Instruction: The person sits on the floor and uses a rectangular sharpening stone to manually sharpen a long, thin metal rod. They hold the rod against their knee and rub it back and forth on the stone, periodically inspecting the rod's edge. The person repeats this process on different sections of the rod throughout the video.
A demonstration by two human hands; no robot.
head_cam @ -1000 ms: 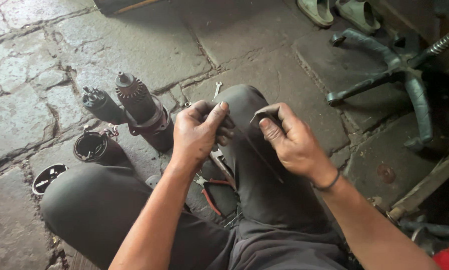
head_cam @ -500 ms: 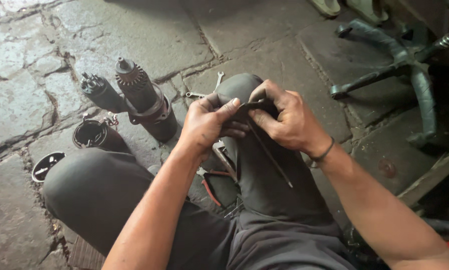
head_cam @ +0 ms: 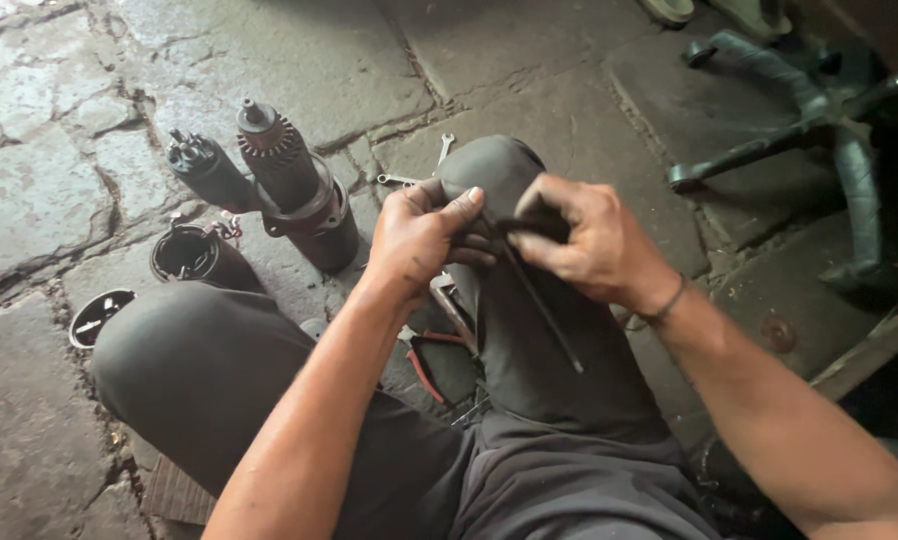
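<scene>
Cracked grey stone paving (head_cam: 59, 200) fills the ground under a person who sits with both knees bent, dressed in dark grey trousers (head_cam: 529, 330). Over the raised right knee, the left hand (head_cam: 419, 235) and the right hand (head_cam: 584, 240) meet, fingers curled shut around a small dark part (head_cam: 534, 222) pinched between them; what the part is cannot be made out. A thin black rod (head_cam: 541, 305) runs from that grip down along the thigh, slanting toward the person's body, and the right hand's fingers close over its upper end. A dark band (head_cam: 666, 303) circles the right wrist.

Left of the hands, on the paving, a greasy dark cylindrical motor armature with a toothed top (head_cam: 294, 185) stands upright, and a smaller dark shaft piece (head_cam: 204, 170) leans just beside it. Near these sits an open black round housing (head_cam: 184, 252), with a flat round cap (head_cam: 99, 315) further to the left. Small silver spanners (head_cam: 419, 170) lie on the stone just beyond the knee. Red-handled pliers (head_cam: 434, 350) rest between the legs. At the upper right stands a dark green chair base (head_cam: 819, 130).
</scene>
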